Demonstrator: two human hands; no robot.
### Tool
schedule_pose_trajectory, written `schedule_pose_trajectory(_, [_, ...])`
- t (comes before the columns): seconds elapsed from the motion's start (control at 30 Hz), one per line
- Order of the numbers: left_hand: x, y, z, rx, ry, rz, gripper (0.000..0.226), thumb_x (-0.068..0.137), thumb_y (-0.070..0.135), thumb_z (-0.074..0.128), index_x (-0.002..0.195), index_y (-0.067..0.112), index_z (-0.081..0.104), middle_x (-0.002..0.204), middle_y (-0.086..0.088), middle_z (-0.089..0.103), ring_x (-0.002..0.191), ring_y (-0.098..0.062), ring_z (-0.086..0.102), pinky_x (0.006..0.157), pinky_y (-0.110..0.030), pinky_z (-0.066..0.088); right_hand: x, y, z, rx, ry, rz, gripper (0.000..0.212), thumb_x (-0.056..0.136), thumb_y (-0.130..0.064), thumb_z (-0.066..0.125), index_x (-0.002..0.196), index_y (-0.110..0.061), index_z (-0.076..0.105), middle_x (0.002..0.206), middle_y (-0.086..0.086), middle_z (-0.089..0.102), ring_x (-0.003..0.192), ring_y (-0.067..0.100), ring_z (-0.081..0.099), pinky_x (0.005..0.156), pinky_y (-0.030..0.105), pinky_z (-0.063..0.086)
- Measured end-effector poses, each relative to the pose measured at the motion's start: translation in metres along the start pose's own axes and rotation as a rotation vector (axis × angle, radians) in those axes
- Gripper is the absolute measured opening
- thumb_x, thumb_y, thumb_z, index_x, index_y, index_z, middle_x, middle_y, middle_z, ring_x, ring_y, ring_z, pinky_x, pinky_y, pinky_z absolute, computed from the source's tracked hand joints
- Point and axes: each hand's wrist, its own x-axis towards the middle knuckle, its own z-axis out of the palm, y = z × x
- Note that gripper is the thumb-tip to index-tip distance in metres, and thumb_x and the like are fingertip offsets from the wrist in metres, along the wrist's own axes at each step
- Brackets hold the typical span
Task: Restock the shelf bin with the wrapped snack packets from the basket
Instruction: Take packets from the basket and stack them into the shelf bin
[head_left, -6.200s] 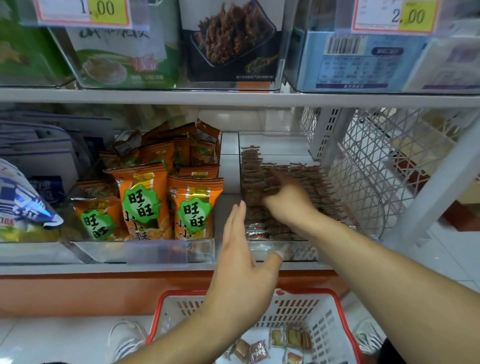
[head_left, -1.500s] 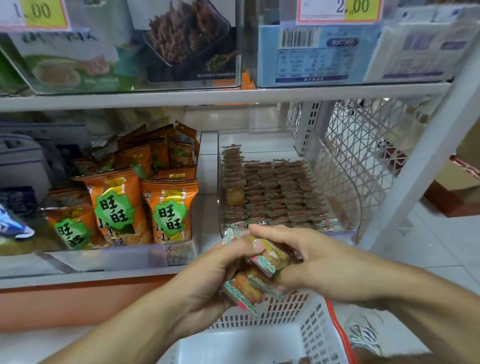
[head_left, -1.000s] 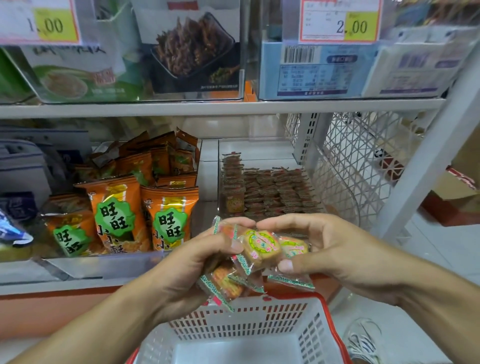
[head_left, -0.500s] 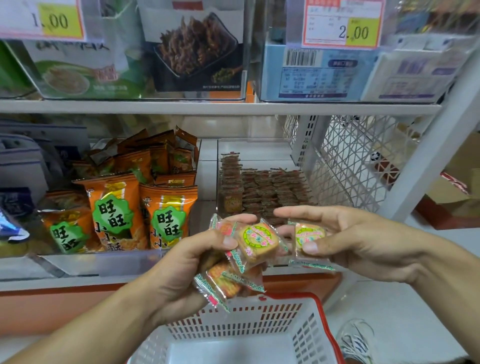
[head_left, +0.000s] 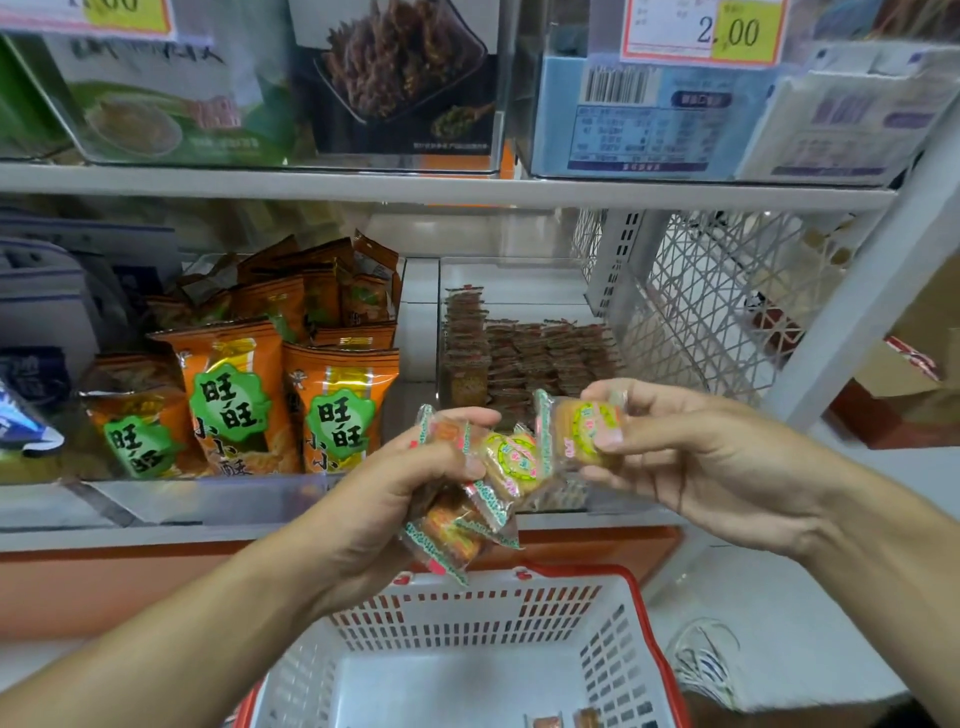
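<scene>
from here i can't count the bunch in my left hand (head_left: 395, 499) exactly: the fingers curl round a bunch of wrapped snack packets (head_left: 478, 493), and i make out about three (others may sit behind the palm). my right hand (head_left: 691, 457) pinches a single packet (head_left: 584, 428) between thumb and fingers, just beside the bunch and barely apart from it. both are held in front of the shelf bin (head_left: 519, 270), a clear tub whose front wall is mostly hidden behind my hands. inside it the stocked packets (head_left: 530, 353) stand in tight rows, too small and dark for me to count; one taller stack rises at the left.

the basket (head_left: 639, 613) below is white with a red rim, its near side cut off by the frame edge; i see two packets (head_left: 566, 721) on its floor, half cropped.

to the left of the bin i count three orange snack bags (head_left: 340, 410) in the front row with more jumbled behind. two price tags show overhead, the yellow "2.00" tag (head_left: 701, 28) readable, the left one (head_left: 124, 13) cut off at the top. the shelving is white metal with a mesh side panel (head_left: 717, 312), an orange kick strip beneath, and pale floor tiles at the right. something white and wiry (head_left: 706, 660) lies beside the basket; i can't tell what.
</scene>
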Motion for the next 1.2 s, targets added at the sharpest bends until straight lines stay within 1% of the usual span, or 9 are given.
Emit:
schedule_pose_trajectory(0.1, [-0.001, 0.000, 0.002, 0.004, -0.021, -0.005, 0.050, 0.071, 0.008, 0.069, 0.119, 0.021, 0.072, 0.121, -0.024, 0.071, 0.089, -0.032, 0.074, 0.078, -0.044, 0.061, 0.000, 0.007, 0.003, 0.017, -0.072, 0.069, 0.036, 0.073, 0.011, 0.072, 0.107, -0.003, 0.069, 0.113, 0.024, 0.071, 0.096, 0.036, 0.073, 0.071, 0.031, 0.063])
schedule_pose_trajectory(0.23, [-0.001, -0.001, 0.005, -0.013, -0.013, -0.021, 0.049, 0.072, 0.007, 0.067, 0.119, 0.017, 0.071, 0.121, -0.025, 0.070, 0.086, -0.031, 0.072, 0.077, -0.045, 0.059, 0.000, 0.013, 0.005, -0.303, -0.117, 0.051, 0.046, 0.075, -0.002, 0.079, 0.117, -0.018, 0.074, 0.117, 0.018, 0.071, 0.098, 0.024, 0.069, 0.083, 0.029, 0.060])
schedule_pose_trajectory(0.33, [-0.004, -0.002, 0.008, 0.009, -0.040, -0.026, 0.052, 0.073, 0.009, 0.070, 0.125, 0.012, 0.066, 0.128, -0.024, 0.068, 0.090, -0.030, 0.071, 0.068, -0.042, 0.061, 0.000, 0.018, 0.004, -0.389, -0.188, 0.064, 0.054, 0.078, -0.006, 0.081, 0.126, -0.027, 0.070, 0.129, 0.017, 0.067, 0.113, 0.032, 0.064, 0.101, 0.045, 0.053])
schedule_pose_trajectory(0.57, [-0.008, -0.003, 0.009, -0.015, -0.076, -0.046, 0.045, 0.075, 0.032, 0.076, 0.119, 0.021, 0.072, 0.111, -0.016, 0.072, 0.083, -0.028, 0.072, 0.070, -0.041, 0.057, 0.000, 0.024, 0.006, -0.401, -0.092, -0.016, 0.044, 0.071, -0.004, 0.081, 0.113, -0.012, 0.071, 0.124, 0.016, 0.068, 0.108, 0.039, 0.068, 0.095, 0.045, 0.057])
schedule_pose_trajectory(0.63, [-0.007, -0.002, 0.007, -0.041, -0.112, -0.038, 0.047, 0.079, 0.032, 0.075, 0.123, 0.019, 0.068, 0.113, -0.018, 0.070, 0.088, -0.031, 0.070, 0.080, -0.045, 0.052, -0.001, 0.021, 0.006, -0.360, -0.086, -0.004, 0.040, 0.071, -0.004, 0.080, 0.109, -0.005, 0.067, 0.121, 0.021, 0.067, 0.099, 0.037, 0.067, 0.087, 0.044, 0.060])
schedule_pose_trajectory(0.73, [-0.007, 0.002, 0.005, -0.102, -0.159, -0.027, 0.056, 0.073, 0.024, 0.082, 0.126, 0.015, 0.067, 0.110, -0.021, 0.071, 0.086, -0.032, 0.073, 0.072, -0.042, 0.058, -0.002, 0.015, 0.004, -0.298, -0.084, 0.006, 0.041, 0.072, 0.000, 0.076, 0.110, -0.001, 0.060, 0.113, 0.024, 0.068, 0.095, 0.031, 0.064, 0.078, 0.035, 0.061])
schedule_pose_trajectory(0.9, [-0.004, 0.001, 0.002, -0.144, -0.055, 0.065, 0.049, 0.071, 0.015, 0.068, 0.119, 0.018, 0.072, 0.108, -0.022, 0.073, 0.080, -0.033, 0.074, 0.066, -0.039, 0.057, -0.002, 0.007, 0.002, -0.181, -0.086, 0.011, 0.050, 0.077, 0.000, 0.067, 0.127, -0.003, 0.066, 0.123, 0.017, 0.070, 0.103, 0.022, 0.064, 0.085, 0.026, 0.054])
schedule_pose_trajectory(1.1, [-0.004, -0.004, 0.005, -0.013, 0.124, 0.221, 0.047, 0.071, 0.011, 0.062, 0.115, 0.022, 0.071, 0.107, -0.017, 0.074, 0.080, -0.027, 0.074, 0.063, -0.038, 0.058, 0.002, 0.022, 0.020, 0.329, -0.116, 0.144, 0.039, 0.077, 0.010, 0.060, 0.115, 0.009, 0.069, 0.121, 0.026, 0.066, 0.113, 0.036, 0.065, 0.089, 0.042, 0.060])
schedule_pose_trajectory(1.2, [-0.010, -0.008, 0.010, 0.174, 0.190, 0.364, 0.050, 0.063, 0.019, 0.071, 0.112, 0.030, 0.071, 0.104, -0.014, 0.075, 0.084, -0.028, 0.074, 0.059, -0.038, 0.059, 0.005, 0.037, 0.035, 0.381, -0.053, 0.183, 0.030, 0.076, -0.009, 0.069, 0.103, 0.002, 0.075, 0.107, 0.019, 0.070, 0.099, 0.029, 0.068, 0.084, 0.038, 0.061])
